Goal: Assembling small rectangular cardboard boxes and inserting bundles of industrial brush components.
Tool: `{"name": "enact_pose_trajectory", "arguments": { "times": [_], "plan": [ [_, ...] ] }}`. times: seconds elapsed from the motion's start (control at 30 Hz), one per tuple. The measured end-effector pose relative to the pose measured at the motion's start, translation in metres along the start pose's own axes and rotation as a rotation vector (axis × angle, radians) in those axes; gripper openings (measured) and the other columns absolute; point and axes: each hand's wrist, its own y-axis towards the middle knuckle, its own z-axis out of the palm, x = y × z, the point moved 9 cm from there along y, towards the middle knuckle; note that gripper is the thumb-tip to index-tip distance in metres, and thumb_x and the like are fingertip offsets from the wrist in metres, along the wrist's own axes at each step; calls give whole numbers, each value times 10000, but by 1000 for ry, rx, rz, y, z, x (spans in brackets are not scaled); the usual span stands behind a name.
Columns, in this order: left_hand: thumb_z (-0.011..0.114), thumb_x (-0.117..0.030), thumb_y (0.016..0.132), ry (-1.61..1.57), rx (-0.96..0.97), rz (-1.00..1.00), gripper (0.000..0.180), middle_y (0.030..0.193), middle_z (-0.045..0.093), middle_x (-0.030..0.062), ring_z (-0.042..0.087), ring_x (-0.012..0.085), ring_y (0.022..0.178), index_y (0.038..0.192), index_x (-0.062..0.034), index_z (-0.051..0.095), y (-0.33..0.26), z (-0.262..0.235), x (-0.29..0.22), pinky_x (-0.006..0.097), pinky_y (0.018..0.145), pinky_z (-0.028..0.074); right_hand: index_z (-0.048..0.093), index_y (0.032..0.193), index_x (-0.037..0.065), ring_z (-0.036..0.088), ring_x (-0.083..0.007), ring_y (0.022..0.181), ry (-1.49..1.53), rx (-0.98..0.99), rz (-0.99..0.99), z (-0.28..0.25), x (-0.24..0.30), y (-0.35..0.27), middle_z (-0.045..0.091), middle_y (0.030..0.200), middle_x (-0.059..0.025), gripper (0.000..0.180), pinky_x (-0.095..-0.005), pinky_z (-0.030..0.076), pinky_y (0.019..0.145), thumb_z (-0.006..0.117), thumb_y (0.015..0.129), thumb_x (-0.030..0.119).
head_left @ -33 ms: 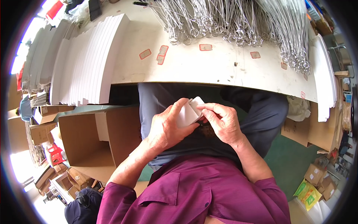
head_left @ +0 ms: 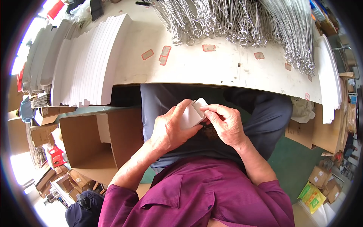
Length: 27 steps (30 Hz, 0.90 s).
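Note:
Over my lap, below the table's front edge, my left hand is wrapped round a small white cardboard box. Its thumb lies along one side, and the fingers are mostly hidden beneath. A flap stands up at the box's far end. My right hand has thumb and forefinger pinched together at the edge of that end, touching the box. The inside of the box cannot be made out.
Many thin metal wire brushes with ring ends lie across the back of the table. White cardboard pieces stand stacked at its left, more white card at its right. An open brown carton sits left of my legs.

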Motion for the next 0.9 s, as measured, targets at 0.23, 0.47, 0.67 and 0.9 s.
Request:
{"name": "enact_pose_trajectory", "arguments": {
  "times": [0.23, 0.47, 0.67, 0.9],
  "plan": [
    [853, -212, 789, -47, 40, 30, 703, 1189, 688, 212, 725, 389, 1017, 1385, -115, 495, 3, 4, -10, 456, 829, 619, 581, 1318, -15, 727, -117, 787, 23, -167, 35, 5, -9, -8, 771, 936, -149, 396, -261, 572, 688, 718, 948, 16],
    [864, -182, 793, -51, 106, 10, 617, 1169, 704, 159, 729, 359, 1014, 1318, -128, 544, 4, 12, -8, 420, 838, 615, 639, 1148, -49, 735, -117, 781, 21, -166, 86, 7, -14, -11, 771, 894, -150, 214, -260, 576, 679, 713, 969, 43],
    [854, -177, 797, -34, 115, 37, 600, 1106, 714, 176, 743, 368, 958, 1289, -114, 516, 5, 14, -8, 435, 810, 620, 702, 990, -31, 656, -84, 600, -135, -148, -3, 4, -1, -14, 702, 696, -68, 166, -252, 506, 542, 684, 1012, 132],
    [842, -199, 806, 25, 67, 102, 632, 999, 723, 200, 749, 395, 867, 1302, -70, 472, 4, 15, -9, 451, 738, 625, 726, 923, -24, 610, -54, 592, 59, -155, 114, 4, -11, -11, 681, 677, -35, 194, -239, 486, 538, 697, 1006, 149]
  ]
}}
